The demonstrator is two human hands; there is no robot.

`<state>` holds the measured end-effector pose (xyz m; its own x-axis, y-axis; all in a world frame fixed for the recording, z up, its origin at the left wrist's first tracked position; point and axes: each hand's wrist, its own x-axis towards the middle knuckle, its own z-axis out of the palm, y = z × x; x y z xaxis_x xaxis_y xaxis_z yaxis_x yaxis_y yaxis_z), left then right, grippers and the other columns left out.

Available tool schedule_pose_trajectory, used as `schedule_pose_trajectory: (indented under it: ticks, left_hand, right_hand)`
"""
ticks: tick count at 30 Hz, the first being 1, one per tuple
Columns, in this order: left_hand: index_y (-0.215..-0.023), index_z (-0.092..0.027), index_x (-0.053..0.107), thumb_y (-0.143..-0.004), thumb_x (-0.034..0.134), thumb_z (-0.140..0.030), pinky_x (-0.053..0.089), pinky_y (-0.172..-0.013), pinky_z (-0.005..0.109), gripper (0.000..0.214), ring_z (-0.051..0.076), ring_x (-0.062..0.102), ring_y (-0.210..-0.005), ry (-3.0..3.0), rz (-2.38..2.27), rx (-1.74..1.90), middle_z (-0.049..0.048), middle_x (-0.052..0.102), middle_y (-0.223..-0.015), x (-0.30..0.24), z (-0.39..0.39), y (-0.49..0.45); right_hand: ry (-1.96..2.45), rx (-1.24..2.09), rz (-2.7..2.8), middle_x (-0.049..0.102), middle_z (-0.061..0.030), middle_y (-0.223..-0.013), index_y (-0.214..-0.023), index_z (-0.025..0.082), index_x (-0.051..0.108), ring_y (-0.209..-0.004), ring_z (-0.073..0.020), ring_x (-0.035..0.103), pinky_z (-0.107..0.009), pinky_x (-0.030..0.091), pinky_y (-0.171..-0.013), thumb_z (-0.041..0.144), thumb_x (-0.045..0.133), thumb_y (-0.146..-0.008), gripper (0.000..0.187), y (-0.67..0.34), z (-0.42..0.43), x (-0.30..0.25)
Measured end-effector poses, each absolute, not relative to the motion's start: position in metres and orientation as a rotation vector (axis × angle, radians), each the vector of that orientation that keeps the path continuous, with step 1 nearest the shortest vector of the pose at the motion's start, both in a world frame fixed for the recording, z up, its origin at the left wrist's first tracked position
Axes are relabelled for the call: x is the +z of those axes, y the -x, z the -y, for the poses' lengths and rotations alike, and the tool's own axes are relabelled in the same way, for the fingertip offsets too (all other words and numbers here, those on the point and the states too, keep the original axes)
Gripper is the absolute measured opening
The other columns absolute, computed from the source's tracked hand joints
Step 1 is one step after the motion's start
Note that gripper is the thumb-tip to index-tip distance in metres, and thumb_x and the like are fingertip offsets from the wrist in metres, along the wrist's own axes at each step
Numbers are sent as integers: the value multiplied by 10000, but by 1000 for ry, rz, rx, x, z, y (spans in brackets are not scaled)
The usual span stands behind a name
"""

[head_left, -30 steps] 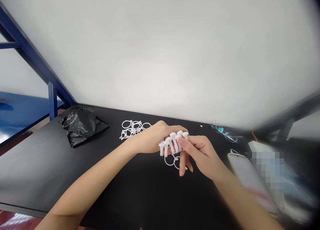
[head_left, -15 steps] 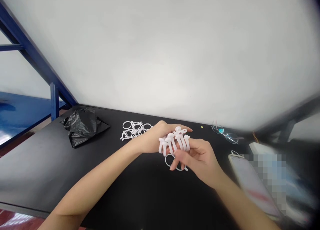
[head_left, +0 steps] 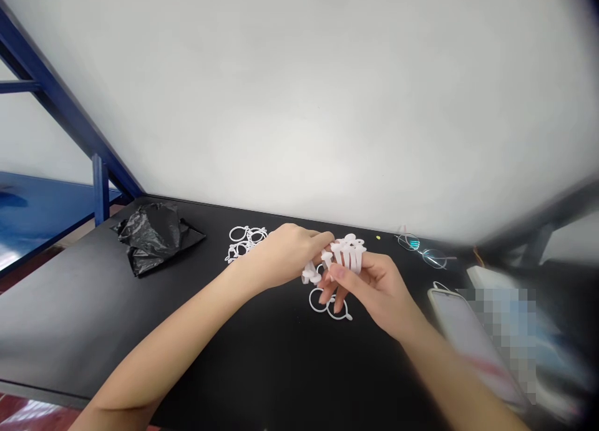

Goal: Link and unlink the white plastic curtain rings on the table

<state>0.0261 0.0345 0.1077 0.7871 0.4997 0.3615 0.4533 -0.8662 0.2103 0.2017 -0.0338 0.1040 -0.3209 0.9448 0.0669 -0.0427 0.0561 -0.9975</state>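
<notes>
White rings (head_left: 352, 255) in row running left-right, tabs mostly up; right hand (head_left: 381, 289) clamped on them, left hand (head_left: 289, 253) grip unclear

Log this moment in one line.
left hand: at bunched white plastic rings; right hand: gripping them; below hands: two loose white rings; left: crumpled black plastic bag

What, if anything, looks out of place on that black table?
A tiny yellow-green speck lies alone near the white wall; it looks stray, though too small to identify. Nothing appears spilled or damaged; the bunched white plastic rings in the right hand look unbroken.
</notes>
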Motion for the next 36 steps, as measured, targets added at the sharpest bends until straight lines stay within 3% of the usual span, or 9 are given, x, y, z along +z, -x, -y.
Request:
schedule_pose_trajectory:
  ticks: [4, 10, 14, 18, 22, 27, 30, 33, 36]
  left_hand:
    - [-672, -178, 380, -812, 429, -38, 197, -431, 223, 204, 64, 272, -427, -2801, -750, 573, -58, 401, -546, 103, -36, -29]
    - [-603, -181, 245, -976, 323, -234, 238, -453, 210, 385, 52, 258, -451, -2404, -556, 763, -63, 282, -517, 96, -49, -32]
    - [-636, -170, 351, -894, 450, -200, 260, -466, 199, 278, 52, 311, -491, -2285, -520, 723, -63, 384, -549, 98, -47, -31]
    - [-738, -160, 483, -784, 512, -120, 306, -488, 171, 67, 57, 386, -550, -2117, -596, 775, -65, 482, -610, 99, -38, -34]
    - [-858, -159, 568, -762, 485, -79, 373, -507, 164, 150, 67, 503, -561, -2023, -642, 764, -54, 588, -651, 99, -31, -39]
    - [-824, -161, 531, -824, 401, -68, 379, -508, 170, 160, 75, 540, -488, -2113, -656, 702, -71, 562, -514, 101, -32, -38]
    - [-830, -167, 524, -882, 438, -153, 336, -497, 198, 102, 93, 518, -490, -2388, -839, 742, -44, 593, -579, 102, -35, -35]
    - [-748, -168, 490, -944, 412, -249, 253, -465, 225, 225, 106, 473, -462, -2707, -1009, 726, -15, 572, -593, 101, -38, -33]
    - [-716, -174, 447, -954, 390, -234, 246, -456, 223, 253, 103, 471, -450, -2821, -1004, 646, -10, 575, -602, 103, -37, -32]
  right_hand:
    - [988, 1408, 1560, 603, 11, -584, -737, 152, 671, -509, -90, 605, -220, 523, -539, 373, 550, -948, 329, -205, 35, 103]
    - [1003, 1028, 1728, 612, 5, -627, -729, 167, 656, -602, -101, 598, -222, 487, -602, 320, 534, -961, 303, -204, 41, 101]
    - [1048, 1029, 1676, 622, 0, -618, -757, 166, 670, -547, -109, 594, -236, 499, -562, 343, 548, -946, 287, -200, 38, 96]
    - [1042, 948, 1622, 651, -5, -658, -764, 174, 678, -588, -141, 615, -264, 540, -577, 324, 742, -789, 165, -193, 36, 90]
    - [1101, 952, 1588, 686, -24, -660, -712, 166, 686, -600, -163, 654, -278, 557, -577, 288, 740, -785, 153, -191, 37, 93]
    - [1088, 1213, 1476, 718, -51, -731, -850, 148, 710, -613, -160, 684, -229, 547, -492, 315, 705, -823, 169, -194, 36, 102]
    - [1069, 1194, 1424, 701, -43, -723, -810, 143, 703, -598, -139, 663, -227, 558, -506, 310, 710, -820, 167, -197, 33, 106]
    - [1085, 1158, 1388, 673, -22, -676, -768, 142, 695, -558, -116, 628, -222, 550, -507, 309, 723, -813, 176, -201, 29, 107]
    - [1070, 1238, 1406, 645, -11, -630, -732, 138, 678, -509, -102, 598, -231, 530, -502, 362, 685, -849, 253, -204, 27, 106]
